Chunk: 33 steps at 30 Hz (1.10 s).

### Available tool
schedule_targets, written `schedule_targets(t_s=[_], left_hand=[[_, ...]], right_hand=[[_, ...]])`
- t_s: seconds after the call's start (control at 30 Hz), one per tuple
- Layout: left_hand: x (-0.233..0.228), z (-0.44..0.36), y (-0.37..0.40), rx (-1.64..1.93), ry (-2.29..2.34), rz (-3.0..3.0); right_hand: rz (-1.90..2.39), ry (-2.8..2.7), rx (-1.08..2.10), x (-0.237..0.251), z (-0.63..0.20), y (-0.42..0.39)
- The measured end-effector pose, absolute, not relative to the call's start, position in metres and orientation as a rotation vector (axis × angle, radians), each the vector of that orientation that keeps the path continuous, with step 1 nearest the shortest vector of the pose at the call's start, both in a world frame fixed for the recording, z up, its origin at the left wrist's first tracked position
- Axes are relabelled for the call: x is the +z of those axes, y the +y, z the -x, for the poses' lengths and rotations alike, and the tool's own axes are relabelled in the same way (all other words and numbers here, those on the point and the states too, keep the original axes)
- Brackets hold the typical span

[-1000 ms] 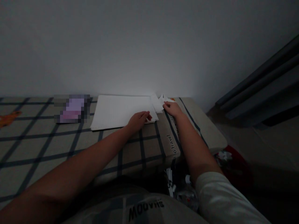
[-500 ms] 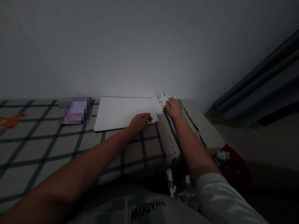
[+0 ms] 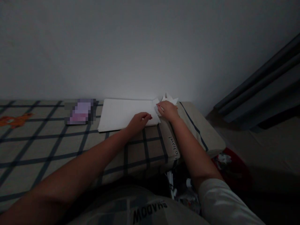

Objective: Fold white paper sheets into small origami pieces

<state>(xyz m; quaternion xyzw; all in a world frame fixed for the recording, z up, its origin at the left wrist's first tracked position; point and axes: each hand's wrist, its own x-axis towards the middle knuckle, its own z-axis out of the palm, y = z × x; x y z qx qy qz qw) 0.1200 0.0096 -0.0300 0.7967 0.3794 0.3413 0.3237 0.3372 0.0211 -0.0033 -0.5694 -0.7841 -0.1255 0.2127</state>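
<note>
Paper stack (image 3: pixel 122 114) frame centre, on bed (image 3: pixel 47 147), against wall (image 3: pixel 140 47). Folded paper pieces (image 3: pixel 170 100) just right of stack. Left hand (image 3: pixel 138 120) on stack's lower right corner; right hand (image 3: pixel 167 110) between stack and pieces.

Paper stack: we see a flat white stack of paper sheets (image 3: pixel 124 114), plain and unmarked.
Small folded piece: we see a white folded paper piece (image 3: pixel 156 104) at the stack's corner, also plain.
Spiky shape: we see a white pointed folded-paper shape (image 3: pixel 170 99) with a hint of orange at its edge.
Cover: we see a beige fabric cover (image 3: pixel 58 143) crossed by a dark blue grid, with dark lettering on one stripe and an orange figure (image 3: pixel 15 120) printed at the far left.
Wall: we see a plain grey-white wall (image 3: pixel 140 47).
Sleeve: we see a white sleeve (image 3: pixel 225 203).
</note>
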Motion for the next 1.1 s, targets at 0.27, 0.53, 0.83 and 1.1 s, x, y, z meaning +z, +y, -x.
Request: schedule_targets(t_s=[0.27,0.53,0.83,1.1], left_hand=[[-0.009,-0.026,0.020,0.420,1.138,-2.758],[-0.021,0.022,0.024,0.224,1.019,-2.851],[-0.029,0.024,0.011,0.231,1.048,-2.773],[-0.025,0.026,0.009,0.287,1.024,-2.714]], right_hand=[[1.335,-2.521,0.084,0.002,-0.254,0.021],[1.184,-2.523,0.215,-0.024,-0.220,0.019],[1.085,-2.592,0.391,-0.029,-0.232,0.012],[1.037,-2.561,0.438,-0.029,-0.240,0.010]])
